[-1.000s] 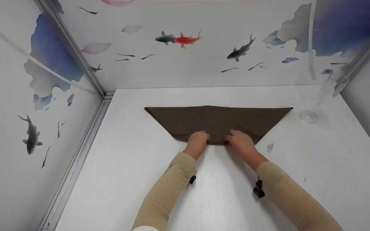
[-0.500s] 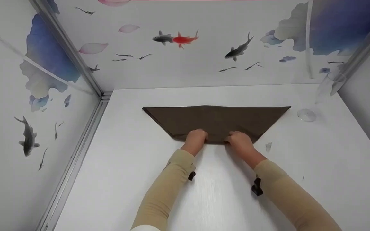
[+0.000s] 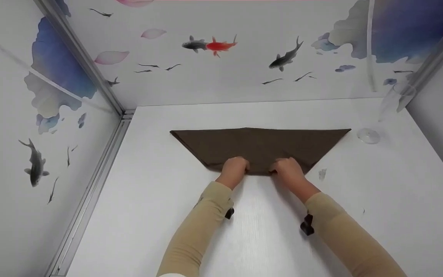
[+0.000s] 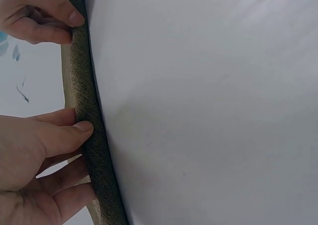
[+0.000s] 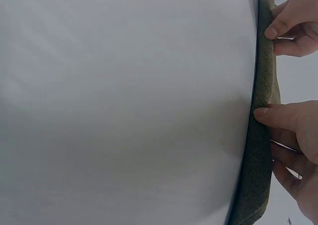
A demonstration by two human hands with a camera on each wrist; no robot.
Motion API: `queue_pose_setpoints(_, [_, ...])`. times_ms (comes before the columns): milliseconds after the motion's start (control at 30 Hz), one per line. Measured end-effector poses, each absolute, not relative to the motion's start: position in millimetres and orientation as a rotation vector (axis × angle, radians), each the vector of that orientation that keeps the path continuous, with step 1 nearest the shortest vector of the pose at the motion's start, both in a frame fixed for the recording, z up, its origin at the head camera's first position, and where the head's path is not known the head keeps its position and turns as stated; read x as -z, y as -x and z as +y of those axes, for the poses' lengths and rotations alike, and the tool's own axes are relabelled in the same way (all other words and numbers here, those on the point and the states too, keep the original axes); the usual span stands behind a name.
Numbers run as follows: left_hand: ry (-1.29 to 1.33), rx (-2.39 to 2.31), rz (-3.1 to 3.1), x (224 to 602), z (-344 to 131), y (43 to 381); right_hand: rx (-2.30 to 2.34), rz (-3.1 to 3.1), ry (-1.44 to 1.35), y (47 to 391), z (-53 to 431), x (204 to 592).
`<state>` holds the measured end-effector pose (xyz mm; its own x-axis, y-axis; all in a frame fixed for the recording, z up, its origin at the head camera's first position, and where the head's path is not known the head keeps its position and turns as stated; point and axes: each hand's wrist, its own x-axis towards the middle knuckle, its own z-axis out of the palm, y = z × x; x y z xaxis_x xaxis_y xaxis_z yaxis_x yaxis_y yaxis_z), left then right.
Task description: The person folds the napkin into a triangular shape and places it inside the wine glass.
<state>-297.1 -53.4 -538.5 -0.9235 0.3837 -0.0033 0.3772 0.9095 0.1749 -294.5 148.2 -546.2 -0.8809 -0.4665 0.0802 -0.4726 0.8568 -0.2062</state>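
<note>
A dark brown cloth [image 3: 260,148] lies folded into a wide trapezoid on the white table, its long edge away from me. Its near edge is thick and rounded like a roll, as both wrist views show. My left hand [image 3: 235,171] pinches this edge left of the middle. Right of the middle, my right hand [image 3: 288,171] pinches the same edge. In the left wrist view the left thumb [image 4: 84,126] lies on the near side of the roll, fingers behind it. The right thumb [image 5: 261,112] presses likewise in the right wrist view. A short stretch of edge shows between the hands.
A clear stemmed glass [image 3: 368,136] stands upright at the back right, beyond the cloth's right corner. White panels with painted fish close in the back and sides of the table [image 3: 148,200]. A metal rail [image 3: 90,192] runs along its left side.
Both hands keep their hold on the near edge and the cloth keeps its shape. Only the head view has shifted slightly.
</note>
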Motion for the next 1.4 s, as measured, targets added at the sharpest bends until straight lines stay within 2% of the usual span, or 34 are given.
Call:
queue_pose_setpoints(300, [-0.620, -0.274, 3.046, 537, -54, 286, -0.473, -3.026, -0.691, 283, 148, 547])
queue_pose_setpoints(667, [-0.606, -0.282, 3.042, 537, -54, 264, -0.306, -3.017, -0.705, 261, 145, 547])
queue_pose_setpoints(1400, [-0.690, -0.292, 3.084, 542, -59, 258, -0.293, -3.101, -0.678, 269, 143, 539])
